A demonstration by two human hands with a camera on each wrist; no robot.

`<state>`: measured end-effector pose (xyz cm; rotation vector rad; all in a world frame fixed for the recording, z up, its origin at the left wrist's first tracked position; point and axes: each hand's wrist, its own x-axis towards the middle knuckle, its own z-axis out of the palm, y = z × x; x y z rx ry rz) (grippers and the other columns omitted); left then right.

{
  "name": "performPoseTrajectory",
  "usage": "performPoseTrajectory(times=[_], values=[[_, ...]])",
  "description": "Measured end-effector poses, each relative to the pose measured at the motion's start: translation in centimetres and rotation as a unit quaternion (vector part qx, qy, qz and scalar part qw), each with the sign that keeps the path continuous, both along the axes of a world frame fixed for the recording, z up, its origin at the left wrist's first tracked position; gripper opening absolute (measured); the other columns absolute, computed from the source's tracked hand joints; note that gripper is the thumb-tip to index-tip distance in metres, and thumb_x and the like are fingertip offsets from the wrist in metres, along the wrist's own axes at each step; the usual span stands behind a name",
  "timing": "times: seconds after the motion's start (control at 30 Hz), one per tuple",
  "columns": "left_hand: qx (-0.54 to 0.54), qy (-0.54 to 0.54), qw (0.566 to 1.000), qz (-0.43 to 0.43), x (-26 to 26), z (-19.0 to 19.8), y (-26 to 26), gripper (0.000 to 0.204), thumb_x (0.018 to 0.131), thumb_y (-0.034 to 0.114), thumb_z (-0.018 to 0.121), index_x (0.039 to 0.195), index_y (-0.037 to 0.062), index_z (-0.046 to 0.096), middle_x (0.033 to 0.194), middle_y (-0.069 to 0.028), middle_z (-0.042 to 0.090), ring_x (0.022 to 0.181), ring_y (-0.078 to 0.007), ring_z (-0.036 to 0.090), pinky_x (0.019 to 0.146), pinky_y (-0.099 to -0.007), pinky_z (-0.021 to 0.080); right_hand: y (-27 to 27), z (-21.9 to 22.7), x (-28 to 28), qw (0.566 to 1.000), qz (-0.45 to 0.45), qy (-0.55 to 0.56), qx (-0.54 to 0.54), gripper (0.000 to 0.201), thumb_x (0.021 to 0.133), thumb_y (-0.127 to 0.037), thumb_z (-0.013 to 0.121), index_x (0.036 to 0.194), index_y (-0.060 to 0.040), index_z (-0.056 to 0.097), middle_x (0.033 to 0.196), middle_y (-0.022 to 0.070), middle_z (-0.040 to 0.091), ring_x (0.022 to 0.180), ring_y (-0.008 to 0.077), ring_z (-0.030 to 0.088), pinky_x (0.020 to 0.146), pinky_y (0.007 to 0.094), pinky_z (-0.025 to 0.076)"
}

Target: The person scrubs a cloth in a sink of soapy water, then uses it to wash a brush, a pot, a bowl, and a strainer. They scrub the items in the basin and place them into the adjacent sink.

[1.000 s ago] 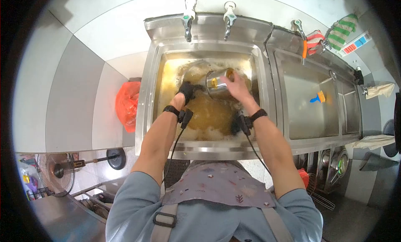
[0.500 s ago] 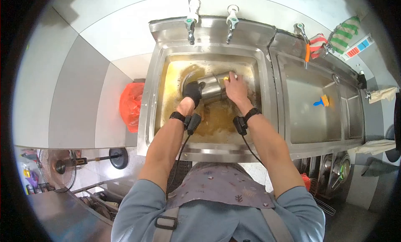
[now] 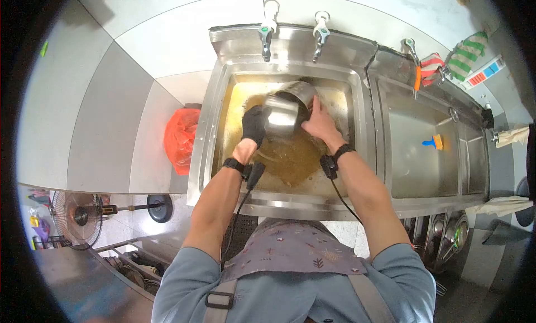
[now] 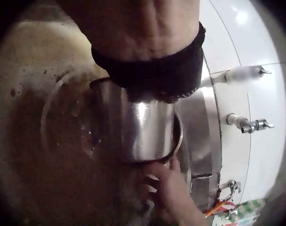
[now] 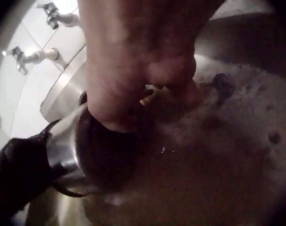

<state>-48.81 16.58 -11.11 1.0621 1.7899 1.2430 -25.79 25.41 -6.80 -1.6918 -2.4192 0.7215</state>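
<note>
A shiny cylindrical steel pot (image 3: pixel 281 115) is held tilted in the left sink basin, over murky yellowish-brown water (image 3: pixel 285 161). My left hand (image 3: pixel 254 125), in a black glove, grips it from the left. A second curved steel wall (image 3: pixel 301 91) with a dark hollow shows just behind it; the frames do not tell whether it is part of the same pot. My bare right hand (image 3: pixel 321 122) grips the rim there, fingers bent round it in the left wrist view. Between the right fingers shows a small yellow-orange bit (image 5: pixel 145 100).
Two taps (image 3: pixel 266 41) stand over the left basin (image 3: pixel 365 133). The right basin (image 3: pixel 424 175) holds a blue-handled brush (image 3: pixel 432 141). Striped cloths (image 3: pixel 468 55) hang at the back right, and a red plastic bag (image 3: pixel 181 140) lies left of the sink.
The steel pot has been turned and lifted, its shiny side now toward me. My gloved hand, lower on the left earlier, now grips its side. The yellow piece at my right fingers is hidden in the head view.
</note>
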Motion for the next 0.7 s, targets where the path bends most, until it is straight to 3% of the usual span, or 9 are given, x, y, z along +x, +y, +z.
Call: performPoseTrajectory(times=[0.07, 0.17, 0.23, 0.3, 0.37, 0.4, 0.43, 0.53, 0.7], values=[[0.032, 0.044, 0.999, 0.003, -0.2, -0.7, 0.3, 0.034, 0.089, 0.032, 0.072, 0.099, -0.0005, 0.072, 0.090, -0.0179, 0.073, 0.084, -0.0305, 0.068, 0.077, -0.0397, 0.051, 0.9, -1.6, 0.6, 0.984, 0.000, 0.173, -0.031, 0.099, 0.079, -0.024, 0.072, 0.155, 0.0022, 0.015, 0.148, 0.0341, 0.036, 0.133, 0.0480, 0.046, 0.109, 0.0490, 0.043], [0.061, 0.078, 0.995, 0.000, -1.1, -2.5, 0.3, 0.038, 0.089, 0.031, 0.073, 0.107, -0.0029, 0.070, 0.100, -0.0189, 0.073, 0.093, -0.0278, 0.068, 0.084, -0.0373, 0.051, 1.0, -1.9, 0.6, 0.987, -0.041, 0.154, 0.014, 0.088, 0.080, -0.025, 0.071, 0.148, 0.0037, 0.024, 0.145, 0.0339, 0.038, 0.134, 0.0446, 0.043, 0.109, 0.0489, 0.042], [0.019, -0.012, 0.999, -0.028, -1.5, -1.0, -0.7, 0.040, 0.089, 0.030, 0.073, 0.111, -0.0035, 0.069, 0.107, -0.0215, 0.072, 0.099, -0.0337, 0.068, 0.087, -0.0400, 0.051, 0.6, -0.7, 0.0, 0.985, -0.043, 0.157, 0.052, 0.080, 0.081, -0.023, 0.071, 0.144, 0.0039, 0.028, 0.138, 0.0344, 0.045, 0.127, 0.0462, 0.049, 0.104, 0.0510, 0.044], [0.014, 0.034, 0.998, -0.041, -1.3, -0.4, -1.2, 0.036, 0.090, 0.029, 0.070, 0.109, -0.0019, 0.069, 0.108, -0.0243, 0.070, 0.100, -0.0397, 0.067, 0.087, -0.0442, 0.051, 0.5, -0.2, -0.2, 0.982, -0.047, 0.160, 0.089, 0.073, 0.082, -0.021, 0.070, 0.139, 0.0040, 0.032, 0.131, 0.0348, 0.052, 0.119, 0.0478, 0.055, 0.099, 0.0530, 0.047], [0.045, 0.295, 0.939, -0.170, -0.8, 1.6, -2.7, 0.031, 0.089, 0.028, 0.066, 0.104, 0.0006, 0.070, 0.106, -0.0264, 0.069, 0.100, -0.0424, 0.066, 0.086, -0.0467, 0.051, 1.2, -0.7, -0.5, 0.989, -0.070, 0.083, 0.099, 0.051, 0.086, -0.016, 0.065, 0.127, 0.0042, 0.042, 0.109, 0.0331, 0.065, 0.099, 0.0508, 0.064, 0.086, 0.0556, 0.052], [0.061, 0.335, 0.918, -0.204, -0.6, 1.0, -2.8, 0.028, 0.087, 0.028, 0.064, 0.098, 0.0029, 0.070, 0.102, -0.0268, 0.069, 0.098, -0.0438, 0.065, 0.084, -0.0487, 0.052, 1.5, -1.2, -0.3, 0.989, -0.069, 0.083, 0.099, 0.051, 0.086, -0.016, 0.065, 0.127, 0.0042, 0.042, 0.109, 0.0331, 0.065, 0.099, 0.0508, 0.064, 0.086, 0.0556, 0.052], [0.062, 0.335, 0.918, -0.203, -0.7, 0.5, -2.8, 0.028, 0.087, 0.028, 0.064, 0.098, 0.0029, 0.070, 0.102, -0.0268, 0.069, 0.098, -0.0438, 0.065, 0.084, -0.0487, 0.052, 2.0, -1.6, 0.0, 0.991, -0.076, 0.064, 0.088, 0.047, 0.088, -0.014, 0.059, 0.128, 0.0048, 0.044, 0.103, 0.0333, 0.066, 0.096, 0.0515, 0.065, 0.084, 0.0569, 0.052], [-0.103, 0.401, 0.826, -0.384, -1.1, -0.5, -3.2, 0.030, 0.086, 0.029, 0.065, 0.099, 0.0034, 0.071, 0.097, -0.0258, 0.070, 0.094, -0.0438, 0.067, 0.083, -0.0498, 0.053, 2.9, -3.7, 1.1, 0.991, -0.085, 0.045, 0.089, 0.041, 0.091, -0.012, 0.053, 0.127, 0.0065, 0.047, 0.094, 0.0338, 0.068, 0.092, 0.0518, 0.066, 0.082, 0.0581, 0.052], [-0.153, 0.420, 0.798, -0.405, -0.8, -2.1, -3.7, 0.032, 0.085, 0.031, 0.066, 0.099, 0.0028, 0.072, 0.097, -0.0263, 0.070, 0.094, -0.0440, 0.067, 0.083, -0.0493, 0.053, 1.4, -3.8, 2.0, 0.984, -0.142, 0.000, 0.106, 0.027, 0.089, -0.009, 0.058, 0.106, 0.0103, 0.052, 0.087, 0.0292, 0.070, 0.082, 0.0438, 0.071, 0.074, 0.0482, 0.057]])
